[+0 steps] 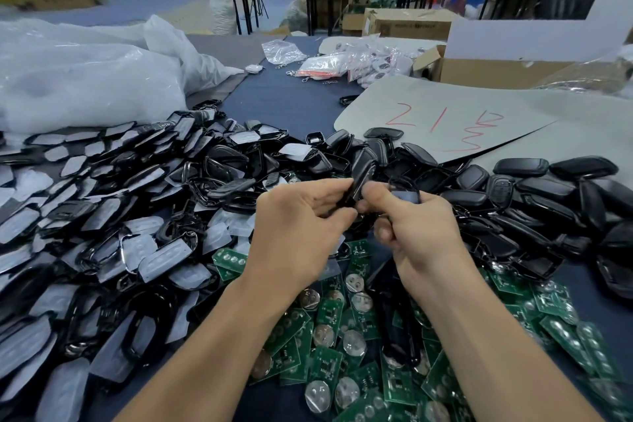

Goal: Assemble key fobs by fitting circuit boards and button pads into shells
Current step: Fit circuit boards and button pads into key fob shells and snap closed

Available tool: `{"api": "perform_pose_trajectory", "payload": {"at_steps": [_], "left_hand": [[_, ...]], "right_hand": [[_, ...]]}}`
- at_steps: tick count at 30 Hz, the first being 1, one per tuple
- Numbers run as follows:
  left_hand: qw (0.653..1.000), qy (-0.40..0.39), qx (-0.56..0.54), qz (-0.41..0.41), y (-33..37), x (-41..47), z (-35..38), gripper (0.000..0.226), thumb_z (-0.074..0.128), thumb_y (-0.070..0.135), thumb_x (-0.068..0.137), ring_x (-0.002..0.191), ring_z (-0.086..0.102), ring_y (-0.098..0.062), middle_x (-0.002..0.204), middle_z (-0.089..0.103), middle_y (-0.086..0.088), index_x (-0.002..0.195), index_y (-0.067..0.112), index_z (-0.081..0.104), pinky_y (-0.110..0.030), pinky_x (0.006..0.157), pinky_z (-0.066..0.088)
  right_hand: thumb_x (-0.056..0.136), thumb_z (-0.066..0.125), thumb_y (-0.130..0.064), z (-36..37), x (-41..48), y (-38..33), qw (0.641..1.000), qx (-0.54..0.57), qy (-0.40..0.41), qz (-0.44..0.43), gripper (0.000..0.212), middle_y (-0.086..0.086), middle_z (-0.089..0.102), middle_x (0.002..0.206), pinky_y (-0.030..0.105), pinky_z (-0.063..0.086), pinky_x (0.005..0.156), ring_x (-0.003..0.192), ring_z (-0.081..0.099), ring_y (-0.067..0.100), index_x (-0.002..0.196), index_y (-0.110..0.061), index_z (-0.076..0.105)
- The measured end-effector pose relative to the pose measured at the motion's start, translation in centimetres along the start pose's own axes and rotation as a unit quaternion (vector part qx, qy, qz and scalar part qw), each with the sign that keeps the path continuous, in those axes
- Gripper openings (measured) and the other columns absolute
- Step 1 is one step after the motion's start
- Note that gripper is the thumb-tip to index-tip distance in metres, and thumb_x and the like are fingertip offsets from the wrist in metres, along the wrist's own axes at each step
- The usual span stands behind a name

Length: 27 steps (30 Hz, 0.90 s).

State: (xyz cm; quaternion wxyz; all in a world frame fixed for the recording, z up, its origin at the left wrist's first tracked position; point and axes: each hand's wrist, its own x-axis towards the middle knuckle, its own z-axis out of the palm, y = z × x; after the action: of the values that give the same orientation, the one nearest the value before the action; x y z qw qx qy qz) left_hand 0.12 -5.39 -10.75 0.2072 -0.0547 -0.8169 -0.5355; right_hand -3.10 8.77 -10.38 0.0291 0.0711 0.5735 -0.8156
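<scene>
Pinching a slim, glossy black plastic key fob shell (358,181) edge-on in left hand (301,226); gripping a grey-faced black shell half (406,196) in curled right hand (423,233).

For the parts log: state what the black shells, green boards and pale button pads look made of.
Black shells: likely moulded plastic, semi-gloss, soft highlights on curves.
Green boards: circuit laminate, green coat, shiny metal discs.
Pale button pads: probably silicone rubber, translucent matte, raised bumps.
</scene>
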Motion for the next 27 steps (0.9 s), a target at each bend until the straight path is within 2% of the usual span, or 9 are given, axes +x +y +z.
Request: {"api": "perform_pose_trajectory", "payload": {"at_steps": [3, 5, 8, 12, 15, 18, 21, 23, 27], "left_hand": [[0.999, 0.006, 0.032, 0.012, 0.2, -0.2, -0.1, 0.048, 0.084, -0.004, 0.080, 0.089, 0.071, 0.013, 0.081, 0.066, 0.044, 0.109, 0.034, 0.079, -0.007, 0.085, 0.054], [0.998, 0.025, 0.054, 0.026, 0.2, -0.3, 0.0, 0.057, 0.084, -0.003, 0.080, 0.090, 0.071, 0.012, 0.087, 0.069, 0.041, 0.119, 0.037, 0.072, -0.011, 0.088, 0.056], [0.994, 0.059, 0.087, 0.035, 0.1, -0.4, 0.0, 0.050, 0.087, 0.004, 0.078, 0.089, 0.073, 0.009, 0.101, 0.076, 0.028, 0.117, 0.032, 0.077, -0.016, 0.088, 0.058], [0.986, 0.086, 0.134, 0.041, 0.2, -0.6, 0.1, 0.046, 0.091, 0.011, 0.076, 0.087, 0.074, 0.003, 0.102, 0.079, 0.018, 0.115, 0.032, 0.080, -0.023, 0.088, 0.061], [0.996, 0.062, 0.056, -0.007, 0.5, -0.3, 0.1, 0.041, 0.091, 0.007, 0.075, 0.085, 0.073, 0.009, 0.097, 0.075, 0.029, 0.109, 0.029, 0.082, -0.016, 0.085, 0.059], [0.998, 0.047, -0.030, -0.043, 0.6, -0.1, -0.1, 0.040, 0.090, 0.000, 0.074, 0.083, 0.076, 0.002, 0.092, 0.079, 0.021, 0.105, 0.024, 0.083, -0.017, 0.081, 0.060], [0.997, 0.048, -0.051, -0.035, 0.9, -0.1, -0.3, 0.042, 0.090, -0.002, 0.074, 0.083, 0.077, 0.001, 0.089, 0.079, 0.020, 0.102, 0.027, 0.082, -0.016, 0.079, 0.060], [0.998, 0.050, -0.035, -0.019, 1.1, -0.3, -0.4, 0.047, 0.089, -0.003, 0.075, 0.082, 0.076, 0.004, 0.088, 0.077, 0.028, 0.099, 0.036, 0.080, -0.012, 0.079, 0.058], [0.999, 0.044, 0.022, 0.002, 1.2, -0.5, -0.5, 0.049, 0.087, -0.001, 0.077, 0.086, 0.073, 0.010, 0.095, 0.071, 0.037, 0.103, 0.039, 0.078, -0.011, 0.083, 0.057]], "right_hand": [[0.083, 0.077, -0.002, 0.0, 0.0, 0.1, 1.000, -0.015, -0.002, -0.011, 0.026, 0.018, 0.067, 0.067, 0.017, 0.026, 0.037, 0.039, 0.033, 0.011, 0.060, -0.010, 0.069], [0.081, 0.079, -0.004, 0.0, -0.1, 0.2, 1.000, -0.022, -0.012, -0.020, 0.028, 0.020, 0.052, 0.066, 0.018, 0.024, 0.038, 0.044, 0.028, 0.015, 0.058, -0.013, 0.068], [0.078, 0.081, -0.003, 0.0, -0.1, 0.4, 0.999, -0.023, -0.030, -0.017, 0.015, 0.008, 0.034, 0.062, 0.021, 0.020, 0.041, 0.047, 0.023, 0.015, 0.070, -0.006, 0.070], [0.077, 0.083, -0.002, 0.0, -0.1, 0.5, 0.999, -0.021, -0.041, -0.001, 0.026, 0.004, 0.026, 0.061, 0.026, 0.019, 0.044, 0.048, 0.020, 0.016, 0.080, -0.003, 0.058], [0.076, 0.084, 0.000, -0.1, 0.2, 0.5, 0.999, 0.005, -0.035, 0.017, 0.028, 0.001, 0.025, 0.056, 0.023, 0.020, 0.041, 0.044, 0.021, 0.014, 0.074, -0.004, 0.056], [0.078, 0.082, 0.000, -0.2, 0.3, 0.5, 0.999, 0.023, -0.026, 0.014, 0.030, 0.003, 0.032, 0.056, 0.022, 0.021, 0.041, 0.041, 0.024, 0.012, 0.101, -0.001, 0.063], [0.081, 0.080, 0.001, -0.2, 0.2, 0.3, 0.999, 0.025, -0.030, 0.001, 0.011, 0.001, 0.049, 0.054, 0.021, 0.024, 0.039, 0.038, 0.029, 0.010, 0.077, -0.002, 0.070], [0.081, 0.080, -0.001, -0.1, 0.1, 0.3, 0.999, 0.017, -0.036, 0.002, 0.024, 0.005, 0.055, 0.061, 0.021, 0.024, 0.039, 0.039, 0.029, 0.010, 0.062, -0.012, 0.073], [0.079, 0.081, 0.000, 0.1, -0.2, 0.3, 0.999, 0.013, -0.038, -0.007, 0.011, 0.012, 0.047, 0.075, 0.022, 0.024, 0.040, 0.044, 0.027, 0.012, 0.074, -0.008, 0.075]]}}
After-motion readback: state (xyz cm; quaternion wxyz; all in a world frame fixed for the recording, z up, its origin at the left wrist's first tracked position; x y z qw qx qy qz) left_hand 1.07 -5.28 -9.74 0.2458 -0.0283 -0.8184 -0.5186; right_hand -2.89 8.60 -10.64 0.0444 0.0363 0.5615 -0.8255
